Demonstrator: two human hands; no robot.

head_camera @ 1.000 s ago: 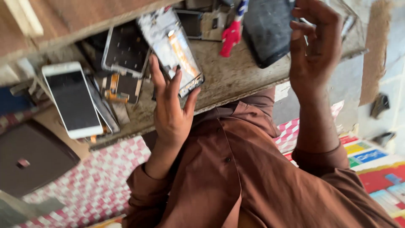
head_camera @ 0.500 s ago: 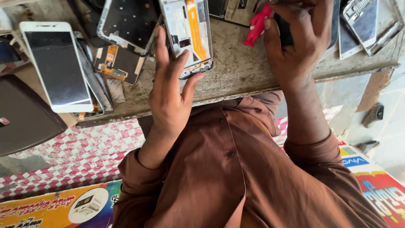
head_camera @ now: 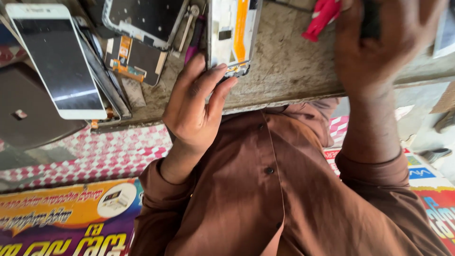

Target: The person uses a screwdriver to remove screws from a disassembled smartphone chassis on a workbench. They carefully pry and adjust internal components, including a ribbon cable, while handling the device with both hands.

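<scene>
Left hand [head_camera: 199,109] still clamped on the lower end of the opened phone [head_camera: 232,33], thumb on one edge and fingers curled over the other, pinning it flat to the table [head_camera: 294,71] at top centre. No shift there compared with a second ago.

Right hand [head_camera: 379,52] moved, though: a second ago raised clear of the table with a dark panel [head_camera: 370,19], now brought down to the upper right of the frame, just right of a red tool [head_camera: 322,16]. Blurred with motion, yet fingers visibly wrapped round the dark panel, so still grasping it. Probably means both pieces now down at the table and close together, not held apart.

Elsewhere: white phone [head_camera: 57,61] with dark screen at upper left, another stripped phone frame [head_camera: 142,21] beside it, a small part with orange flex [head_camera: 135,57] below that, and a purple-handled tool [head_camera: 194,38] next to the left fingers.
</scene>
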